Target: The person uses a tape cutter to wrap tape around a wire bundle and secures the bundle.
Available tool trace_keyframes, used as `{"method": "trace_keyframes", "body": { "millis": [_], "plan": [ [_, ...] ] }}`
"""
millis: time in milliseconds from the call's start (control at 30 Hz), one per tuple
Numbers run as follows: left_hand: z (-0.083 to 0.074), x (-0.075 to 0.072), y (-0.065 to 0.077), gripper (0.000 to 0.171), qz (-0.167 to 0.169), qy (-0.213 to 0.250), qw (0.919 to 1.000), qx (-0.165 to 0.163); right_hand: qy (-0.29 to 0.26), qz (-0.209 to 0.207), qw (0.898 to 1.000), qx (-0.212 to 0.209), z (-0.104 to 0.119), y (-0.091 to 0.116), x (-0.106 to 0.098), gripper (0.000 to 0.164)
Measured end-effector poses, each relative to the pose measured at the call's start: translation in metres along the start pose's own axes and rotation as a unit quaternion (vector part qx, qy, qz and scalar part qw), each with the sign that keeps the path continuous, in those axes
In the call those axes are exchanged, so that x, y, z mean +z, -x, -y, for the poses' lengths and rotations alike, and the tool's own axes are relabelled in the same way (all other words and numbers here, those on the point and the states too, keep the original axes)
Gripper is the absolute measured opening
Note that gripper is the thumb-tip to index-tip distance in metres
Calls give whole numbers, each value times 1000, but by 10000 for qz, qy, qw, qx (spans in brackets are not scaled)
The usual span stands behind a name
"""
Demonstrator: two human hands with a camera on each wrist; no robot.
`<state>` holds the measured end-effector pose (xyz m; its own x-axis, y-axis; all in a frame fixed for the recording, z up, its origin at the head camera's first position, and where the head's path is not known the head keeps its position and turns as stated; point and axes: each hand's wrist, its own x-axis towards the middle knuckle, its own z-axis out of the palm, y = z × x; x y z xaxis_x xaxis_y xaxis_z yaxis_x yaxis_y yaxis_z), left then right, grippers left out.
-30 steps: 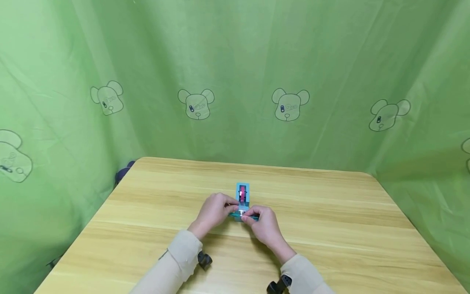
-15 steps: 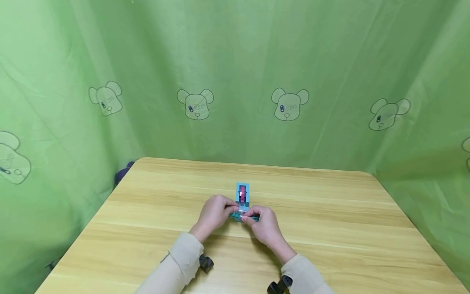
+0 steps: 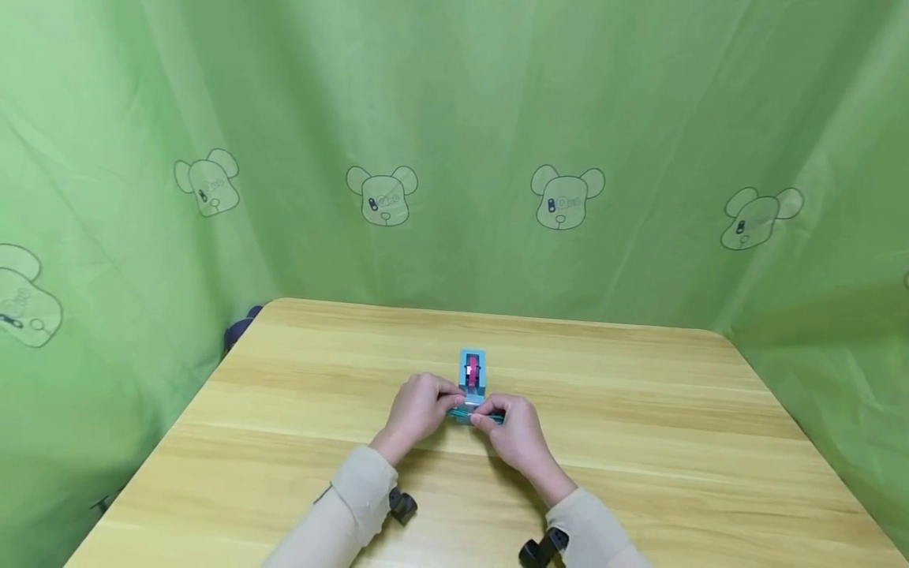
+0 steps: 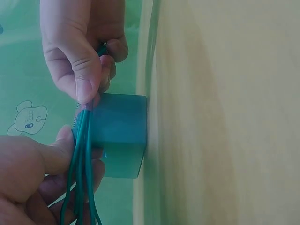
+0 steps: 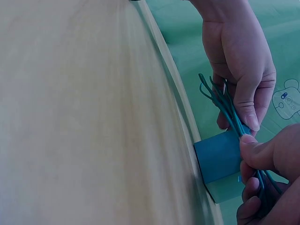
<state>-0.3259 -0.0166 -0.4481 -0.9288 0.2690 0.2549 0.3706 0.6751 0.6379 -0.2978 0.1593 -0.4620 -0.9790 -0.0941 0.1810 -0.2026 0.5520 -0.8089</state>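
A blue tape dispenser (image 4: pixel 119 117) with a pink roll (image 3: pixel 473 371) stands on the table, its toothed edge toward the hands. Across its near end runs a bundle of thin green cords (image 4: pixel 80 159), its strands fanning out on the left. My right hand (image 3: pixel 517 432) pinches the bundle between thumb and fingertips. A short band of clear tape (image 4: pixel 87 106) shows on the cords beside that thumb. On the other side, my left hand (image 3: pixel 417 410) holds the bundle near the dispenser's toothed edge, thumb in front and fingers behind. Parts of the cords are hidden inside both hands.
The wooden table (image 3: pixel 639 410) extends around the hands on all sides. Behind it and at both sides hangs a green curtain (image 3: pixel 469 260) with bear-head prints. A dark purple object (image 3: pixel 240 327) shows past the table's back left edge.
A bright glint on the tape between the hands has faded. My left hand has shifted slightly to the right, while the right hand keeps its pinch. The head view has tilted a little.
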Motion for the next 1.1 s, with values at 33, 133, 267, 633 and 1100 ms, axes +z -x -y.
{"method": "trace_keyframes", "body": {
  "millis": [33,133,267,633,1100],
  "plan": [
    [0,0,0,13,5,-9,10000,0,-2,0,10000,0,0,0,0,16],
    [1,1,0,13,17,-28,10000,-20,25,6,10000,-18,-1,0,0,17],
    [1,1,0,13,17,-9,10000,-14,86,-9,9999,-64,-1,0,1,18],
    [1,-1,0,13,36,40,10000,-78,344,-16,9994,-46,2,-1,0,19],
    [3,-1,-3,10,75,75,9999,-75,328,-8,9994,-58,-3,-1,2,20]
  ]
}}
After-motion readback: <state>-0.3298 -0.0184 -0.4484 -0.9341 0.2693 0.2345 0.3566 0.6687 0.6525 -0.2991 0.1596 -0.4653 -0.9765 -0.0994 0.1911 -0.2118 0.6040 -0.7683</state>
